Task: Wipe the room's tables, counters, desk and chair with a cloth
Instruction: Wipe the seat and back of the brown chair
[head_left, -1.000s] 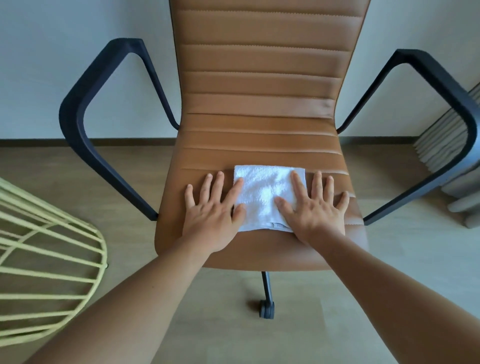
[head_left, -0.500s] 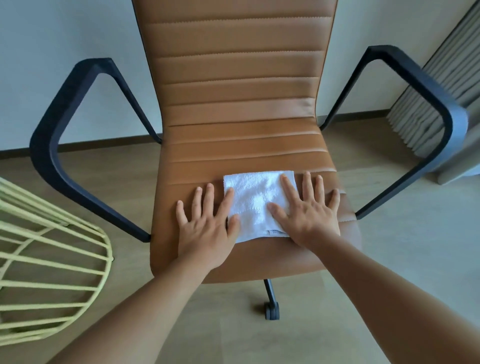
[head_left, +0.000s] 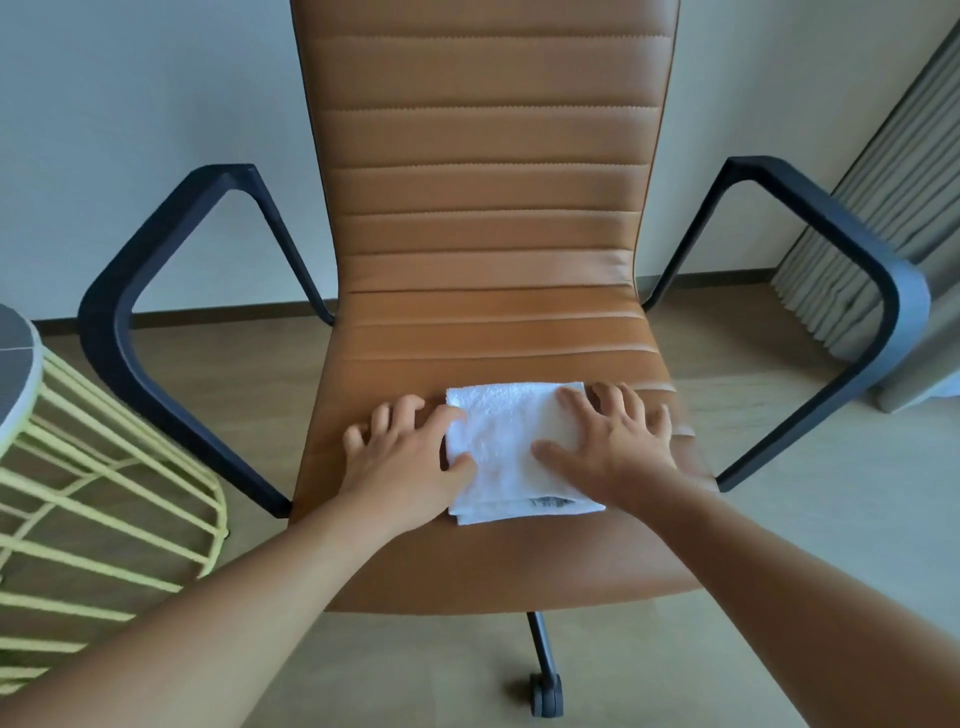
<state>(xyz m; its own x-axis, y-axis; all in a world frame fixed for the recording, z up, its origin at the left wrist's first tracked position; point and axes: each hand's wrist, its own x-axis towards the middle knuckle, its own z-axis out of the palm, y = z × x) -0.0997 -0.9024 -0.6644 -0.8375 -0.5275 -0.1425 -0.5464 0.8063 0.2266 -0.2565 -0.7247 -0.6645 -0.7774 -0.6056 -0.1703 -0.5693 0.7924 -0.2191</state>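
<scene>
A folded white cloth lies flat on the seat of a tan leather office chair with black armrests. My left hand rests on the seat at the cloth's left edge, its thumb and index finger pressing on the cloth. My right hand lies on the cloth's right side, fingers spread, thumb across the cloth, the outer fingers on the leather. Both hands look slightly blurred. The cloth's lower edge shows a small label.
A yellow wire-frame side table with a grey round top stands at the left, close to the left armrest. Grey curtains hang at the right behind the right armrest. A caster sits on the wooden floor below.
The view has tilted up and drawn closer, showing more of the backrest. Both hands stay on the cloth, with the fingers now slightly more bent; the cloth sits further back from the seat's front edge.
</scene>
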